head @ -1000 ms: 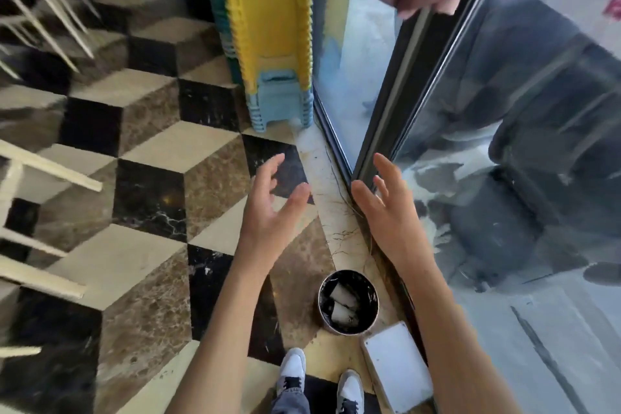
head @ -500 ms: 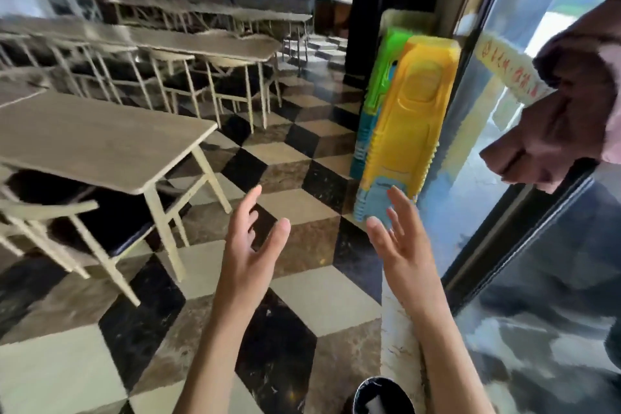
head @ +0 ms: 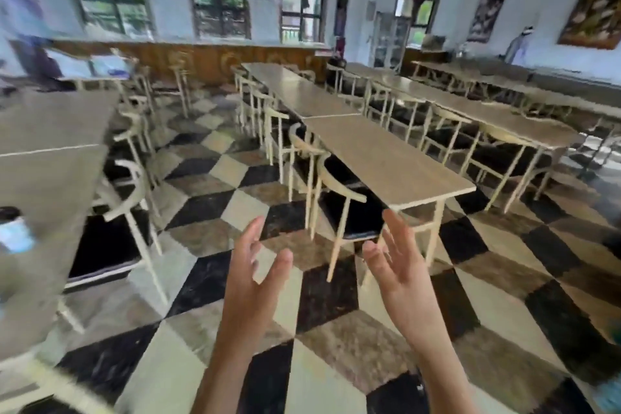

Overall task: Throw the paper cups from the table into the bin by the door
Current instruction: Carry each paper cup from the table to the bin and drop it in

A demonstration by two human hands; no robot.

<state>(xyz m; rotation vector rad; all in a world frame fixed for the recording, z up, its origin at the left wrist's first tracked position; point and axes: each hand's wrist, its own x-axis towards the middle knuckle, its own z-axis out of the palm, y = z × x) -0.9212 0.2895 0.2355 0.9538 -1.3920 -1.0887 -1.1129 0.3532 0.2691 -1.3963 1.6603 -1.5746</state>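
Note:
My left hand (head: 255, 279) and my right hand (head: 395, 265) are raised side by side in front of me, palms facing each other, fingers spread, nothing in either. They hover over the chequered floor. A long beige table (head: 386, 161) stands just beyond my hands. At the left edge a nearer table (head: 50, 178) carries a blurred pale blue-and-white thing (head: 15, 235), perhaps a cup; I cannot tell. The bin and the door are out of view.
Cream chairs (head: 339, 198) are tucked along the tables. More table rows (head: 504, 111) fill the right side. A person in pale clothes (head: 23, 27) is at the far left, another figure (head: 521, 44) at the far right. Chequered floor aisles (head: 215, 178) run between rows.
The view has swung up and left, away from the bin, glass door and yellow stools, toward the dining hall. Both hands stayed empty and open in front of me.

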